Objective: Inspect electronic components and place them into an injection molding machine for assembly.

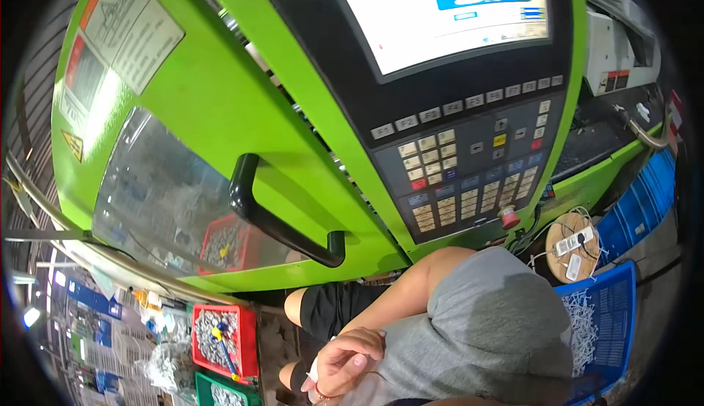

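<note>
My two hands are together close in front of my grey shirt, at the bottom middle. My right hand (359,340) lies at the end of the bent right forearm, partly overlapped, so its grip does not show. My left hand (339,374), with a red bracelet at its wrist, has curled fingers and a bent thumb against the right one. A small white patch shows beside them; its kind is unclear. Neither hand touches the green machine (213,76), whose door has a black handle (286,230) and a window.
A control panel (469,156) with lit screen and red knob (509,217) stands ahead. At lower left are a red crate (251,340) of small grey parts with a yellow-blue tool (224,347), and a green crate (207,388). A blue basket (612,318) holds white pieces beside a round stool (561,233).
</note>
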`<state>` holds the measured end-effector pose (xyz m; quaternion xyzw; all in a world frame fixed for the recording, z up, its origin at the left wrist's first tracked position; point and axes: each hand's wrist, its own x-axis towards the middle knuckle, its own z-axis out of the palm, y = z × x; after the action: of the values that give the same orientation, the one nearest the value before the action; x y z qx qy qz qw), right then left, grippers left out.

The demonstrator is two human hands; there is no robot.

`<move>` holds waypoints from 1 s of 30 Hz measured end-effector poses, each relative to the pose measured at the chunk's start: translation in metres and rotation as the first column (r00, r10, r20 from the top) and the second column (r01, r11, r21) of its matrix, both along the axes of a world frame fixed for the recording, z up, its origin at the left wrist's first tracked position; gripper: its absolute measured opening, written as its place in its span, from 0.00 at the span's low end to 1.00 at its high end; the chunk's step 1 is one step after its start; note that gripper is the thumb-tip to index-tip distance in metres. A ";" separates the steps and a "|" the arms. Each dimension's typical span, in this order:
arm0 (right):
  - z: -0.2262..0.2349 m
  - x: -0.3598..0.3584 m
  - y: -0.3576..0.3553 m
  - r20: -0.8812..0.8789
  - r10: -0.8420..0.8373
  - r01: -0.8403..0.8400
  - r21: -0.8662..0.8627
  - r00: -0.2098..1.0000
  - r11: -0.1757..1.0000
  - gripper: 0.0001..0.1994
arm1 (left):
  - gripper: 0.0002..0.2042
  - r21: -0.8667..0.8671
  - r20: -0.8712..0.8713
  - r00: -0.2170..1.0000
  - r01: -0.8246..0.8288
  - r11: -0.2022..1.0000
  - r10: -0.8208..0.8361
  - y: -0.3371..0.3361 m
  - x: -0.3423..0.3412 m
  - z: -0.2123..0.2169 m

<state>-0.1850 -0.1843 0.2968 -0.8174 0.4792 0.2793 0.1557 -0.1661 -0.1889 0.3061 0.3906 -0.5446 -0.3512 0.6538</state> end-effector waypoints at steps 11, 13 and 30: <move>0.012 -0.013 0.004 -0.082 0.464 -0.463 -0.339 0.882 0.819 0.09 | 0.07 0.051 0.040 0.999 0.004 0.999 -0.006 0.004 -0.013 0.009; 0.013 -0.014 0.005 -0.130 0.544 -0.549 -0.374 0.829 0.747 0.08 | 0.06 0.082 0.064 0.998 0.012 0.997 -0.017 0.002 -0.015 0.012; 0.014 0.066 -0.156 0.741 0.315 -0.014 -0.401 -0.593 0.916 0.20 | 0.08 -0.126 0.671 -0.277 -0.957 -0.263 0.688 0.191 0.224 -0.137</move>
<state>-0.1187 -0.3406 0.3104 -0.7081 -0.0516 -0.6023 0.3649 0.0577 0.0024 0.1692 0.8820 -0.0883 0.2675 0.3779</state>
